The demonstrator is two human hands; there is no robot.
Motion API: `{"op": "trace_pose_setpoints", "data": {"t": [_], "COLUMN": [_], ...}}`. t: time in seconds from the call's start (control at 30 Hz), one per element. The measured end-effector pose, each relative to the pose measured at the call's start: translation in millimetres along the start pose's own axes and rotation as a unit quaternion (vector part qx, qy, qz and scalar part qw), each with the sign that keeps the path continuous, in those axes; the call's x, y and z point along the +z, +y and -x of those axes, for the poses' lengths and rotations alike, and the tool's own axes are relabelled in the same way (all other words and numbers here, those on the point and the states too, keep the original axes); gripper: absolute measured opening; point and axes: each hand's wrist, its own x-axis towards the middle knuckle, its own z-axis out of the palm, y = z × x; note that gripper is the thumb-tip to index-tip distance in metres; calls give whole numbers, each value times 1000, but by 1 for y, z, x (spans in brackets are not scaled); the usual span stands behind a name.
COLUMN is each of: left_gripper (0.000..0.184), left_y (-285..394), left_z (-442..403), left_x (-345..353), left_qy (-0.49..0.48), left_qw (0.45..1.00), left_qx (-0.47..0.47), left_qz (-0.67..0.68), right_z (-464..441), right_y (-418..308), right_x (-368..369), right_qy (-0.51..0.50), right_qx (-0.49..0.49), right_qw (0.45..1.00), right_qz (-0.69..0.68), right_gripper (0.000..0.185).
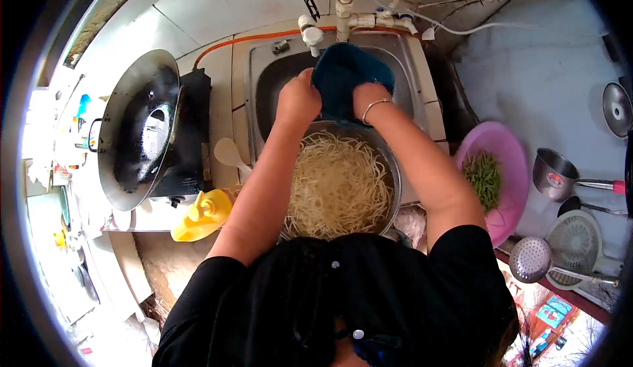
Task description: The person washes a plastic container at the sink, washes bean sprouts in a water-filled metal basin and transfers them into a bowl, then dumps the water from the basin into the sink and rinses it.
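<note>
A dark teal plastic basin (pixel 343 70) is tilted over the metal sink (pixel 264 83), below the tap (pixel 311 37). My left hand (pixel 300 98) grips its left rim, thumb along the edge. Inside the basin's right side is my right hand (pixel 370 95), a bracelet on its wrist; its fingers are hidden in the dark interior. Closer to my body, a round metal bowl (pixel 395 199) holds a heap of pale, thin noodle-like strips (pixel 339 189), partly covered by my left forearm.
On the left, a large wok (pixel 122 149) sits on a black stove (pixel 194 116). A yellow bottle (pixel 203 215) and a white ladle (pixel 229 152) lie near my left arm. At right, a pink basin (pixel 514 169) holds green vegetables (pixel 482 179); a saucepan (pixel 552 174) and strainers hang beyond.
</note>
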Motion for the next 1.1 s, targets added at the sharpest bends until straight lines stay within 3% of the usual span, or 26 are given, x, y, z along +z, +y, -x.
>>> {"op": "trace_pose_setpoints", "data": {"t": [0.07, 0.13, 0.2, 0.27, 0.3, 0.37, 0.4, 0.47, 0.6, 0.67, 0.73, 0.83, 0.93, 1.1], "left_gripper": [38, 36, 36, 36, 37, 38, 37, 37, 36, 36, 36, 35, 34, 33], "left_y": [3, 2, 3, 4, 3, 5, 8, 7, 3, 5, 5, -1, 1, -4], "left_z": [-1, -1, -1, -1, -2, -2, -2, -2, -4, -3, -3, -4, -5, -8], "left_x": [2, 4, 3, 2, 2, 2, 2, 3, 3, 3, 8, 18, 16, 5], "left_qy": [-3, 10, 5, 1, 1, 3, -4, -12, -21, -46, -31, -23, -13, -52], "left_qw": [1000, 1000, 999, 999, 999, 999, 999, 998, 999, 998, 999, 998, 997, 998], "left_qx": [3, -20, -33, -47, -45, -43, -49, -56, -35, -38, 7, 49, 73, 33], "left_qz": [-4, 8, -5, -17, -9, 2, 8, 15, 6, 2, 7, 21, 33, 27], "right_z": [8, 9, 18, 31, 38, 51, 55, 62, 51, 33, 10, -9, -13, -21], "right_y": [-9, -15, -12, -9, -7, -1, 4, 16, 48, 60, 66, 41, 7, -15], "right_x": [0, 8, 6, -4, -8, -14, -12, -10, -21, -17, -13, -23, -41, -40], "right_qy": [-31, 62, 86, 44, 43, 25, 25, 105, 214, 352, 363, 436, 499, 420], "right_qx": [14, 18, -9, -97, -98, -73, -72, -67, -69, -27, -35, -97, -247, -407], "right_qw": [999, 980, 964, 943, 943, 987, 987, 991, 973, 936, 931, 891, 827, 807], "right_qz": [-37, -186, -250, -316, -316, -142, -140, 50, 60, 21, -18, -76, -76, -89], "right_gripper": [33, 36, 37, 43, 43, 38, 38, 22, 17, 16, 16, 16, 14, 15]}}
